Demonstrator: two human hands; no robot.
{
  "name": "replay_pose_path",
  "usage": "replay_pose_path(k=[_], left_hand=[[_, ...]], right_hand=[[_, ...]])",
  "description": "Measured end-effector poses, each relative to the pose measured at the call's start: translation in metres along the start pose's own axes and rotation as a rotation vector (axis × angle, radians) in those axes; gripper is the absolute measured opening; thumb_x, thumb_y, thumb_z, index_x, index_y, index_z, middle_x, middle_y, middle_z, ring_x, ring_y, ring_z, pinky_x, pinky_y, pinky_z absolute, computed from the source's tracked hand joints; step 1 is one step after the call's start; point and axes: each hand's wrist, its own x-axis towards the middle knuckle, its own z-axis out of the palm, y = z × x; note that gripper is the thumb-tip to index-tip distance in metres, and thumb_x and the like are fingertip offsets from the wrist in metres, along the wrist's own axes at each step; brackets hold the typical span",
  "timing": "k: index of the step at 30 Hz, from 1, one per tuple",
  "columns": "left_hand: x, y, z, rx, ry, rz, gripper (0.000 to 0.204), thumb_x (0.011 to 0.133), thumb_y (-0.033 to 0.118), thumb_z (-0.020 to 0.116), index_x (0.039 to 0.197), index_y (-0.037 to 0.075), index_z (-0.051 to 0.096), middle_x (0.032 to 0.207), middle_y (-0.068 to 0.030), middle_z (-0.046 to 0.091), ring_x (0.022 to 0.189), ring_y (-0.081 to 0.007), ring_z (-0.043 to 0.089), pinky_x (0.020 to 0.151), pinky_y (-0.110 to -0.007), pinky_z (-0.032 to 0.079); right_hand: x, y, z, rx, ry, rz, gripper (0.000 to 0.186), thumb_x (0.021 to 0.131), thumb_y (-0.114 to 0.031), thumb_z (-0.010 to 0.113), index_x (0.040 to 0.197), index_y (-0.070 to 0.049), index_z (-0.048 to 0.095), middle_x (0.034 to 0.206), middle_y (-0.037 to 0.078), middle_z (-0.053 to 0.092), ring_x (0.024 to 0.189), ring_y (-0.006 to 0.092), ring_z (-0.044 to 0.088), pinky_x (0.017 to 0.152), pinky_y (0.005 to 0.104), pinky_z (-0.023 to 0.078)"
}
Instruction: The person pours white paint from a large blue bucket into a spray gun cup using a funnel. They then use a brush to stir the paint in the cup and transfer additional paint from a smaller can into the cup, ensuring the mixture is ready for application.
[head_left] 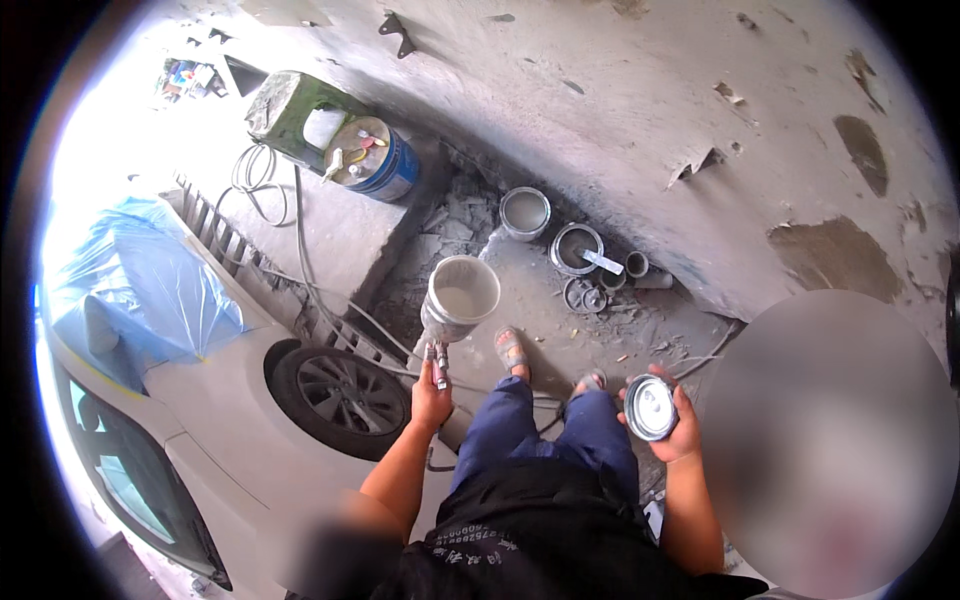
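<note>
My left hand (431, 405) is closed around a spray gun (438, 368), held out in front of me. Its large whitish cup (450, 318) is uncovered at the top, and pale liquid shows inside. My right hand (684, 432) grips a round, silvery grey lid (651, 408) by its edge, fingers curled around it near my right thigh. Cup and lid are well apart. The fingers on the gun's handle are partly hidden by the gun's metal parts.
On my left stands a light-coloured car (230, 420) with blue plastic film (150, 275) over part of it. Hoses (305, 265) run across the ground. Ahead, by the stained wall (640, 110), are open tins (577, 248), a pail (524, 213) and a blue drum (392, 178).
</note>
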Motion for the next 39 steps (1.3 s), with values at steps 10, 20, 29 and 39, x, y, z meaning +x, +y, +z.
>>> replay_pose_path(k=[10, 20, 29, 39], left_hand=[[0.147, -0.022, 0.075, 0.224, -0.054, -0.184, 0.06, 0.092, 0.024, 0.051, 0.147, 0.02, 0.028, 0.097, -0.0299, 0.064, 0.092, -0.0477, 0.062, 0.077, -0.052, 0.048], [0.284, -0.026, 0.202, 0.498, -0.117, -0.403, 0.087, 0.082, 0.034, 0.061, 0.153, 0.016, 0.012, 0.105, -0.0257, 0.066, 0.094, -0.0414, 0.065, 0.082, -0.05, 0.051], [0.297, 0.02, 0.225, 0.589, -0.109, -0.483, 0.069, 0.097, 0.038, 0.044, 0.152, 0.014, 0.01, 0.107, -0.0236, 0.066, 0.097, -0.0404, 0.065, 0.083, -0.05, 0.052], [0.28, 0.006, 0.204, 0.505, -0.164, -0.539, 0.075, 0.092, 0.038, 0.048, 0.149, 0.003, 0.014, 0.113, -0.0245, 0.064, 0.102, -0.0403, 0.064, 0.086, -0.047, 0.051]], right_hand=[[0.106, 0.032, -0.048, 0.097, 0.081, 0.286, 0.063, 0.087, -0.047, 0.064, 0.137, -0.014, 0.045, 0.126, 0.014, 0.057, 0.115, 0.0347, 0.057, 0.086, 0.0549, 0.053], [0.127, 0.011, -0.132, 0.108, 0.267, 0.291, 0.063, 0.09, -0.053, 0.055, 0.139, -0.014, 0.041, 0.131, 0.021, 0.051, 0.121, 0.044, 0.051, 0.09, 0.062, 0.049], [0.137, -0.008, -0.119, 0.147, 0.229, 0.274, 0.062, 0.091, -0.046, 0.058, 0.139, -0.012, 0.041, 0.126, 0.018, 0.057, 0.117, 0.039, 0.055, 0.09, 0.0589, 0.05], [0.137, -0.01, -0.112, 0.127, 0.202, 0.287, 0.063, 0.089, -0.047, 0.059, 0.138, -0.012, 0.042, 0.127, 0.019, 0.056, 0.116, 0.0383, 0.056, 0.089, 0.0578, 0.051]])
